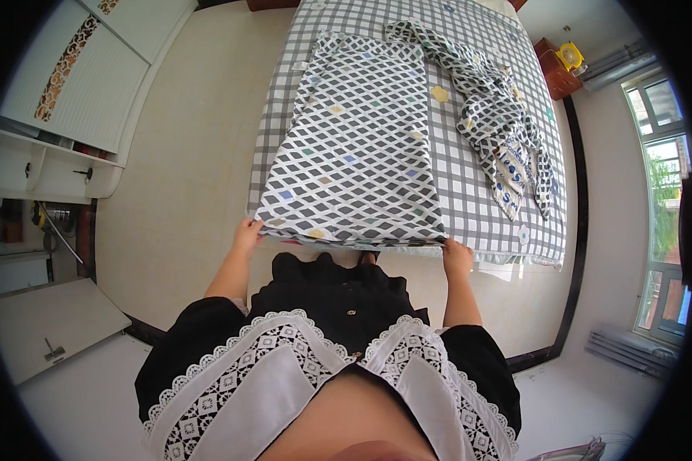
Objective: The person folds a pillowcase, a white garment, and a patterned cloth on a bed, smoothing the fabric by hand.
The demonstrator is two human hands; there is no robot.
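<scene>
Stretched over the near-left part of the bed is a folded fabric piece with a black-and-white diamond lattice and small coloured diamonds. My left hand pinches its near left corner, and my right hand grips the near right corner. Between them the near edge hangs fairly straight at the bed's end. To its right lies a crumpled, twisted cloth of similar pattern, with a cream part bearing blue writing. Both rest on a grey-and-white checked bed sheet with flower motifs.
Pale floor tiles run along the bed's left side. White cabinets line the left wall, and a door stands at lower left. A yellow fan sits on a brown nightstand by the far right. A window is on the right.
</scene>
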